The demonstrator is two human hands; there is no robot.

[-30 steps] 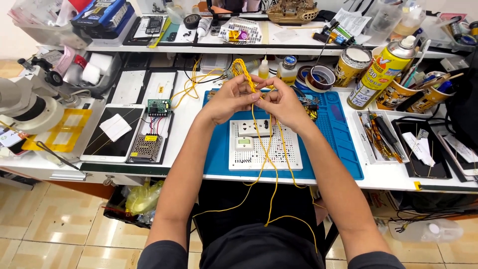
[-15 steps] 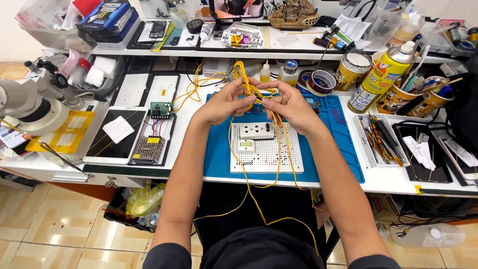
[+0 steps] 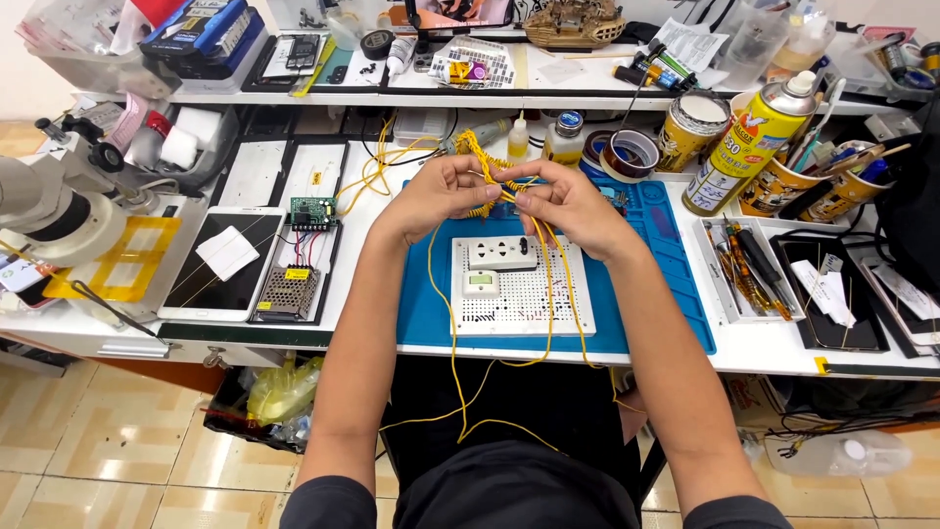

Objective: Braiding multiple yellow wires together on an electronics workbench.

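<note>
Thin yellow wire, twisted coil between hands

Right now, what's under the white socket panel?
The panel lies flat on the blue mat, which shows on all sides. Yellow wires cross over it. What lies directly beneath stays hidden.

I have a single view, from a camera on the person's head, above the seated lap, facing forward and steeply down over the workbench. It sits close enough that both forearms run up from the bottom edge to the frame's centre, with shelves at the top.
</note>
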